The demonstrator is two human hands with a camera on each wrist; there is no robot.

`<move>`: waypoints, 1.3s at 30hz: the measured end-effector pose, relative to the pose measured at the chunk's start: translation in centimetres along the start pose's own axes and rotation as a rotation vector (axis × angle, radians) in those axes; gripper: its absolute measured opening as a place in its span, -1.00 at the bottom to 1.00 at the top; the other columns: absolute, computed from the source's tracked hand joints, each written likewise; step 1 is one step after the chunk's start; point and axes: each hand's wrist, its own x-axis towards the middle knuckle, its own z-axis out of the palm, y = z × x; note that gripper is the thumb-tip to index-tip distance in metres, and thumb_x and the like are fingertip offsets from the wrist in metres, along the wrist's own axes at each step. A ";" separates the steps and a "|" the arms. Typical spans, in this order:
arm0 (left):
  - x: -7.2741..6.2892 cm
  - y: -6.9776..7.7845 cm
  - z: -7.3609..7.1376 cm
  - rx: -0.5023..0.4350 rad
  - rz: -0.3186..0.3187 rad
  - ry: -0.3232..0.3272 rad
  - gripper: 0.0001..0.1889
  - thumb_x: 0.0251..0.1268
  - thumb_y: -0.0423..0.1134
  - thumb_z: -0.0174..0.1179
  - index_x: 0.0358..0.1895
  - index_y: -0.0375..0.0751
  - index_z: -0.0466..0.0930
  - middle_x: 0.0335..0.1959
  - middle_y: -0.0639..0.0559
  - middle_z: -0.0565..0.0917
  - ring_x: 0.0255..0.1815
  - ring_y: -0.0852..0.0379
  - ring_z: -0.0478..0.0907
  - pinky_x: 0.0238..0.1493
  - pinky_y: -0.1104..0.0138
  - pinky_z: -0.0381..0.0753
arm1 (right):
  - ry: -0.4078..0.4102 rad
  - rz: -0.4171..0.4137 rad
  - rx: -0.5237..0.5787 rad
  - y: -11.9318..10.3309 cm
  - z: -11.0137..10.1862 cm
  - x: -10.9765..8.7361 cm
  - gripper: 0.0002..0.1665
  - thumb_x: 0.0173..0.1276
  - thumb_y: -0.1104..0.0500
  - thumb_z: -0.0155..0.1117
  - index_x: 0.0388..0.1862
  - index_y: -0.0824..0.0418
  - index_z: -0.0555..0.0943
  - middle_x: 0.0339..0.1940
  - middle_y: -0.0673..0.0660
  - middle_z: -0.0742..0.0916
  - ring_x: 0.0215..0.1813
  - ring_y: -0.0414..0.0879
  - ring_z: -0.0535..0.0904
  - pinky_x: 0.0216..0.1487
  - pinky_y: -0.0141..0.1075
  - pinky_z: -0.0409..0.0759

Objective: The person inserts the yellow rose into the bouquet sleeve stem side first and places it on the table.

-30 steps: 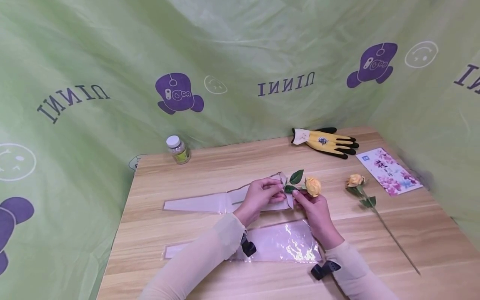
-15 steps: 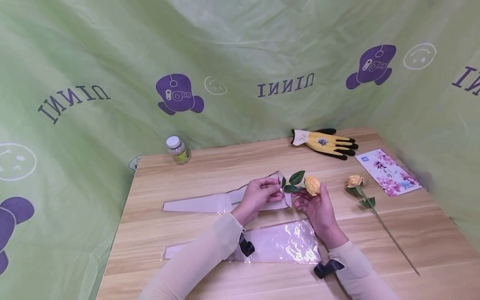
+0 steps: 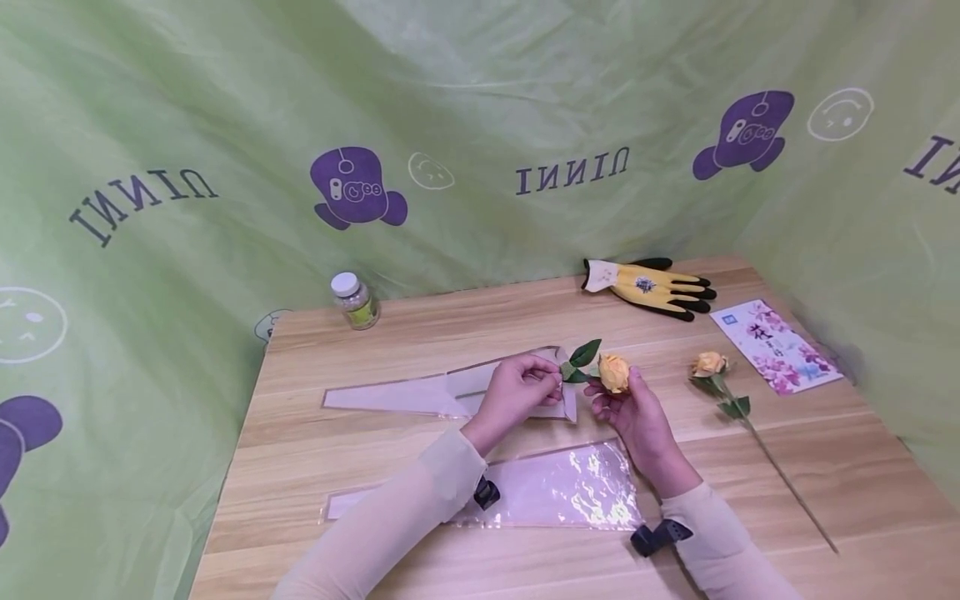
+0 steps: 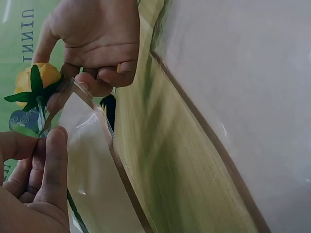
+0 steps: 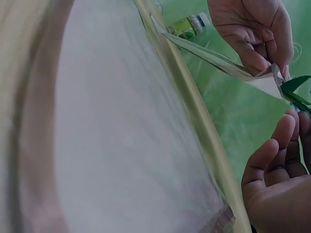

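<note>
A yellow artificial rose (image 3: 614, 372) with green leaves (image 3: 584, 353) lies with its stem inside a clear flower sleeve (image 3: 390, 394) that has a white panel and brown border. My left hand (image 3: 517, 388) pinches the stem and the sleeve's edge together at the wide mouth, as the left wrist view shows. Around the bloom curves my right hand (image 3: 643, 425), thumb at one side and fingers beneath it. In the right wrist view the right fingers (image 5: 284, 133) bend toward the leaves, while the bloom is out of frame.
A second sleeve (image 3: 555, 483) lies flat in front, partly under the left forearm. To the right rest another rose (image 3: 709, 363) and a floral-printed card (image 3: 776, 346). A yellow-black work glove (image 3: 648, 286) and a white-capped jar (image 3: 356, 301) are near the back edge.
The right thumb has come off the leaves, and that hand has shifted up to the bloom. Rose and sleeve mouth have moved slightly left; the sleeve lies flatter and straighter.
</note>
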 end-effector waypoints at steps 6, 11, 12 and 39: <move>-0.3 0.2 -0.2 0.001 -0.004 0.002 -0.89 0.29 -0.49 0.31 -0.16 -0.36 0.70 -0.34 -0.11 0.72 -0.40 0.04 0.72 -0.24 0.22 0.83 | 0.003 0.031 -0.025 -0.1 0.4 -0.1 -0.45 0.70 -0.19 -0.27 0.14 0.12 0.56 -0.11 0.17 0.72 -0.22 -0.06 0.61 -0.15 -0.26 0.68; -0.5 0.2 -0.2 -0.010 -0.002 0.009 -0.89 0.28 -0.49 0.32 -0.15 -0.37 0.69 -0.33 -0.13 0.72 -0.41 0.05 0.72 -0.24 0.22 0.83 | -0.025 0.083 -0.039 -0.3 0.5 -0.1 -0.51 0.70 -0.13 -0.20 0.07 0.10 0.61 -0.10 0.25 0.73 -0.21 -0.05 0.63 -0.13 -0.26 0.72; -0.5 0.2 -0.2 -0.015 -0.003 0.009 -0.89 0.28 -0.49 0.32 -0.15 -0.37 0.69 -0.33 -0.13 0.72 -0.41 0.05 0.72 -0.24 0.22 0.83 | -0.026 0.090 -0.050 -0.3 0.5 -0.1 -0.54 0.70 -0.11 -0.18 0.06 0.10 0.62 -0.10 0.26 0.73 -0.21 -0.06 0.63 -0.13 -0.26 0.72; -1.9 0.8 0.2 0.079 0.070 -0.010 -0.88 0.29 -0.51 0.30 -0.15 -0.34 0.68 -0.35 -0.07 0.70 -0.40 0.04 0.71 -0.27 0.23 0.83 | 0.172 -0.105 -0.259 0.5 1.2 0.4 -0.71 0.45 0.29 0.33 -0.01 0.49 0.56 -0.16 0.14 0.71 -0.20 0.01 0.65 -0.14 -0.34 0.75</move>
